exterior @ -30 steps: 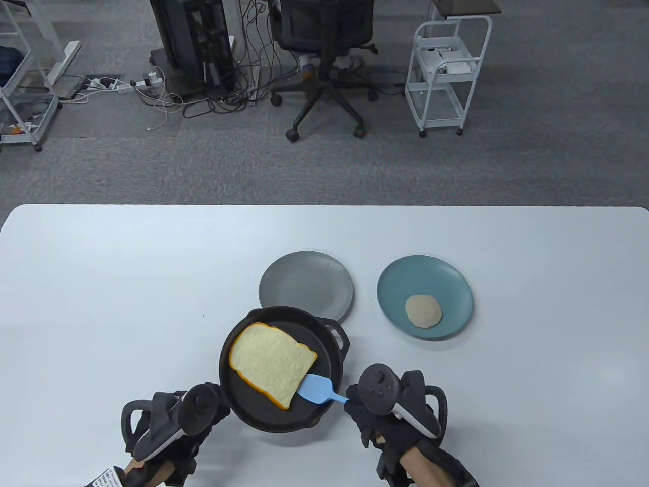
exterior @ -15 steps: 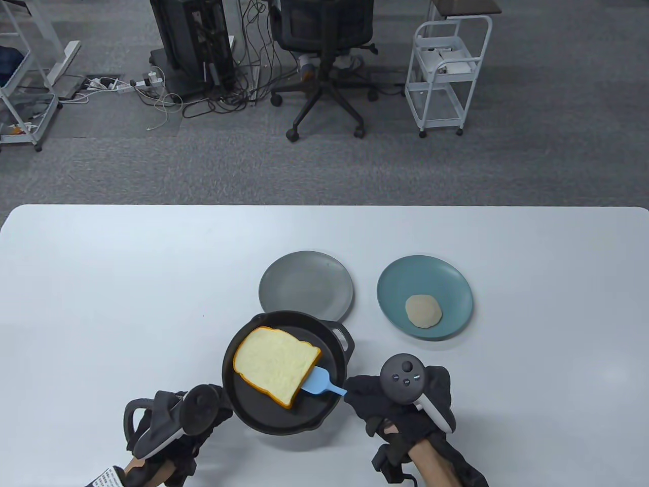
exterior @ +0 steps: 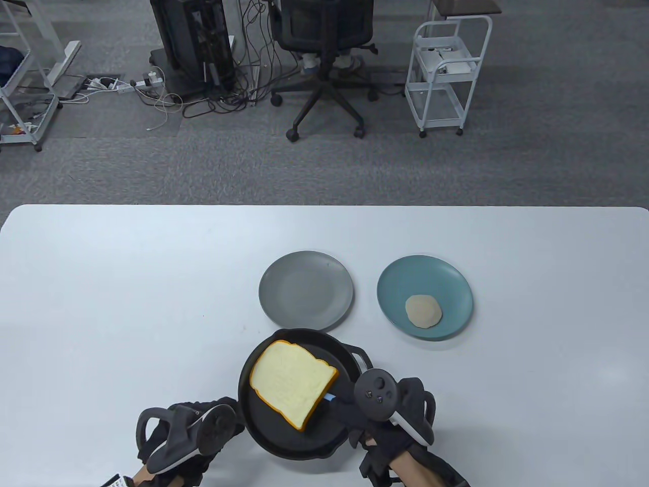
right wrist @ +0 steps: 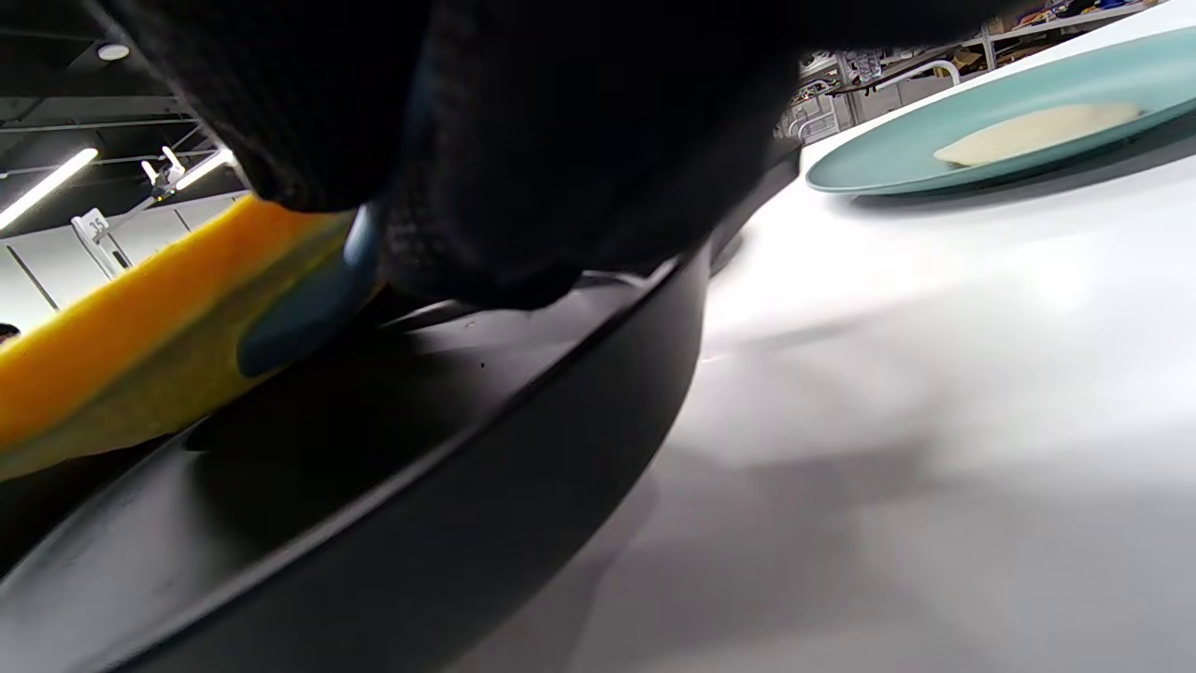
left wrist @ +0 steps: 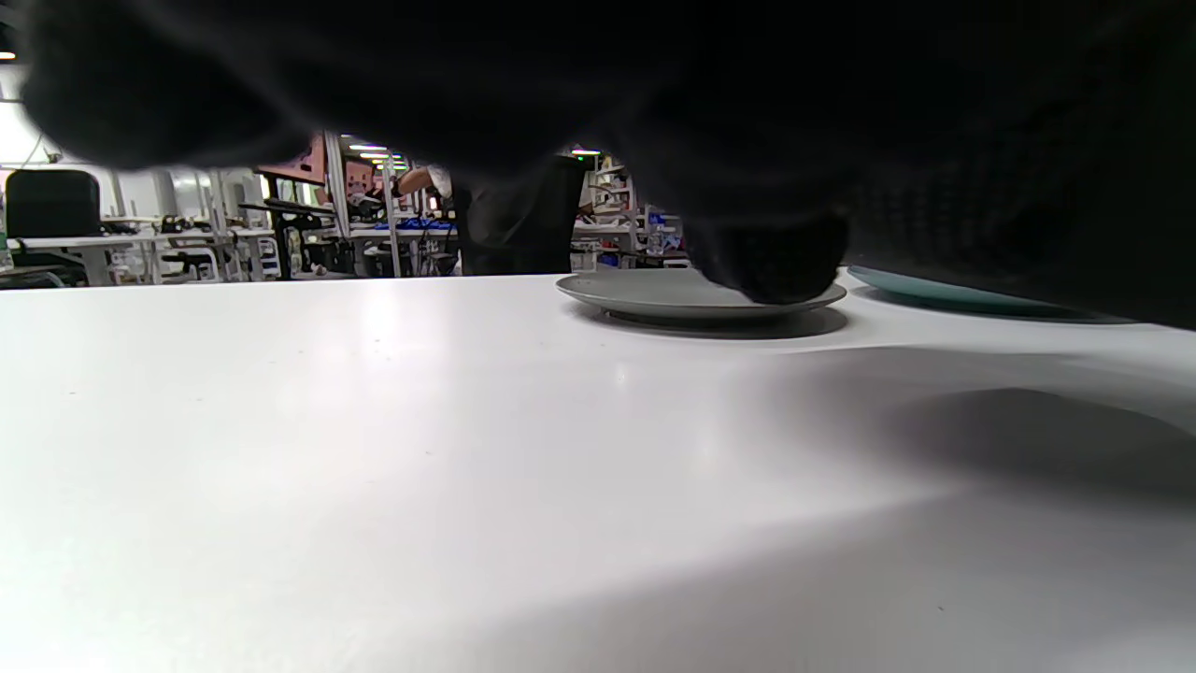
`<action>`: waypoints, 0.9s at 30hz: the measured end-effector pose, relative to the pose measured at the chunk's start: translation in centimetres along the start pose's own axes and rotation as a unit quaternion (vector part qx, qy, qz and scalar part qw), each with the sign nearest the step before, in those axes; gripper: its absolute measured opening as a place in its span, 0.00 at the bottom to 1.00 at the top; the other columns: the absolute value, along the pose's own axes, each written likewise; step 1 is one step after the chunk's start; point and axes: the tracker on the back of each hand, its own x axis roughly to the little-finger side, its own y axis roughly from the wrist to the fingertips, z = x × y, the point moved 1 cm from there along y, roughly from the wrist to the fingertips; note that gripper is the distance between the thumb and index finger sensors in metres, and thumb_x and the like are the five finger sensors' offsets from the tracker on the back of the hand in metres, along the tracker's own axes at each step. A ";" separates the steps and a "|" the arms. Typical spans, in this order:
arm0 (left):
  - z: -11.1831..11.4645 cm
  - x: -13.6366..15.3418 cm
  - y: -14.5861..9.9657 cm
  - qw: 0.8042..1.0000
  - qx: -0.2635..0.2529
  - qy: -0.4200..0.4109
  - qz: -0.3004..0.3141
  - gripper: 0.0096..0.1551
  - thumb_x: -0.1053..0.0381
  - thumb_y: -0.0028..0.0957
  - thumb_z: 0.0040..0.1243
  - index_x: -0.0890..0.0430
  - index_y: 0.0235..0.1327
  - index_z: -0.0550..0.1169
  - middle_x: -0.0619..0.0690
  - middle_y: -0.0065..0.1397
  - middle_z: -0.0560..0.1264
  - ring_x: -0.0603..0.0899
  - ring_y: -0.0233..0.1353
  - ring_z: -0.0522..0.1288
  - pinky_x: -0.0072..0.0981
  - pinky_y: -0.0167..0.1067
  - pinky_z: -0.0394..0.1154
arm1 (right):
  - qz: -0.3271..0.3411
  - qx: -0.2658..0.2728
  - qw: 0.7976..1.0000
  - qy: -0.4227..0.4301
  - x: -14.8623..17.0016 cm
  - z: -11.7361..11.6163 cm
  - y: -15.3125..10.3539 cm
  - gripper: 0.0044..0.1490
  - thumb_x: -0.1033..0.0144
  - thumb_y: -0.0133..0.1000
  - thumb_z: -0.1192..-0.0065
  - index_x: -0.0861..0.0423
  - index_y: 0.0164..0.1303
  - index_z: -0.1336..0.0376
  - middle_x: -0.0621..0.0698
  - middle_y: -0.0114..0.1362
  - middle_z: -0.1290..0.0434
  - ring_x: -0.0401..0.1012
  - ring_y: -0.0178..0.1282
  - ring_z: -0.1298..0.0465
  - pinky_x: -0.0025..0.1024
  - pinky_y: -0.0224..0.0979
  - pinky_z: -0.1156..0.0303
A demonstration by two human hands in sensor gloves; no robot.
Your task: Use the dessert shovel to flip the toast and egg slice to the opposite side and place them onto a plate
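Toast [exterior: 293,381] lying in the black pan [exterior: 284,441] at the counter's [exterior: 127,284] six o'clock edge, tilted up on its five o'clock corner. Blue shovel [exterior: 329,397] tucked under that corner, nearly all hidden from above. Right hand [exterior: 390,421] at the pan's three o'clock, fingers curled around the shovel's handle, angled low, likely to slide the blade further beneath before turning the slice over. Left hand [exterior: 187,436] at the pan's nine o'clock, probably steadying it by the handle; fingers hidden under the tracker, so grip impossible to confirm. Grey plate [exterior: 305,289] bare at the pan's twelve o'clock, a likely landing spot. Egg slice [exterior: 423,310] already resting on the teal plate [exterior: 395,284] out at two o'clock.

Right wrist view adding what the overhead misses: orange crust [right wrist: 140,327] lifted clear of the pan floor, blue blade [right wrist: 308,308] wedged beneath it. Left wrist view mostly dark glove, showing only the grey plate's rim [left wrist: 654,297] low across the counter.
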 end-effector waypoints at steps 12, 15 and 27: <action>0.0 0.8 0.4 1.000 0.010 -0.008 -0.013 0.25 0.32 0.34 0.68 0.43 0.39 0.89 0.37 0.16 0.85 0.49 0.14 0.82 0.42 0.32 0.84 | -0.007 0.000 0.999 0.048 0.5 -0.1 0.2 0.28 0.50 0.49 0.28 0.51 0.55 0.22 0.43 0.40 0.10 0.39 0.24 0.15 0.29 0.28 0.21; 0.0 1.5 0.6 1.000 0.011 -0.008 -0.027 0.25 0.32 0.34 0.68 0.43 0.39 0.89 0.37 0.16 0.85 0.49 0.14 0.82 0.42 0.32 0.84 | -0.020 -0.001 0.996 0.084 1.5 0.5 0.3 0.28 0.50 0.49 0.28 0.51 0.55 0.22 0.43 0.40 0.10 0.39 0.24 0.15 0.29 0.28 0.21; 0.3 2.3 1.1 0.999 0.025 -0.005 -0.038 0.25 0.32 0.34 0.68 0.43 0.39 0.89 0.37 0.16 0.85 0.49 0.15 0.82 0.42 0.32 0.84 | -0.119 0.084 0.974 0.176 7.3 4.3 0.6 0.28 0.51 0.49 0.28 0.52 0.56 0.23 0.44 0.41 0.10 0.40 0.25 0.15 0.29 0.30 0.21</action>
